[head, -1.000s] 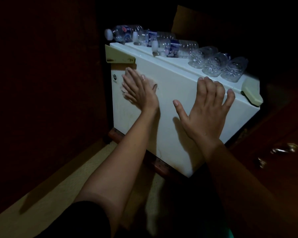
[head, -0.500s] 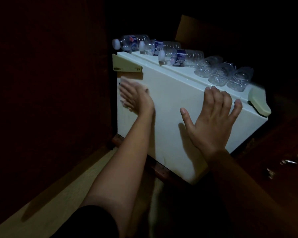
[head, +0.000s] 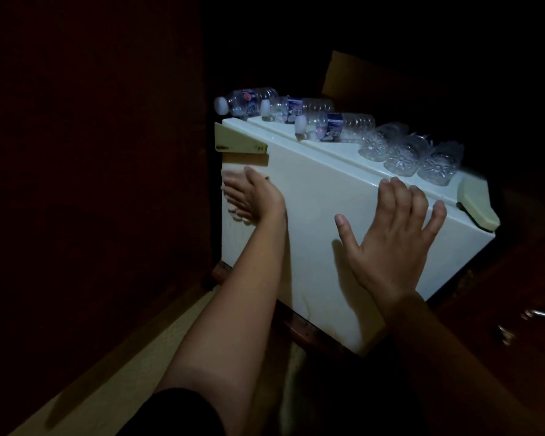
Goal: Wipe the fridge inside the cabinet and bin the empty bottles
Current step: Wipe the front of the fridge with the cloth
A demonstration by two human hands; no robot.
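Small white box-shaped fridge point(head: 321, 221) sits in the dark wooden cabinet point(head: 92, 152), door shut, lit only from the front.

Left hand point(head: 252, 196) is flat against the upper-left of the door, just under the beige corner hinge cover point(head: 236, 141). Fingers blur from motion and something pale, probably a cloth, sits under the palm; can't confirm, so I can't tell if that grip is clenched on anything or just pressing.

Right hand point(head: 390, 234) is spread flat on the door, fingertips point(head: 387, 187) at the top edge. Grip released, holding nothing. My read: it braces the door so the fridge doesn't shift under the wiping pressure.

Six clear plastic bottles lie on their sides on the fridge top. Three labelled bottles point(head: 296, 108) with white caps point left, three bare crumpled bottles point(head: 409, 155) show star-shaped bases toward us. They look empty. Lying flat, they could roll if the fridge gets bumped.

Labels are blue and white, one with a red patch; text too small to read. Hinge cover has a dark mark, unreadable.

Judgement: wiping step underway, binning not yet done.
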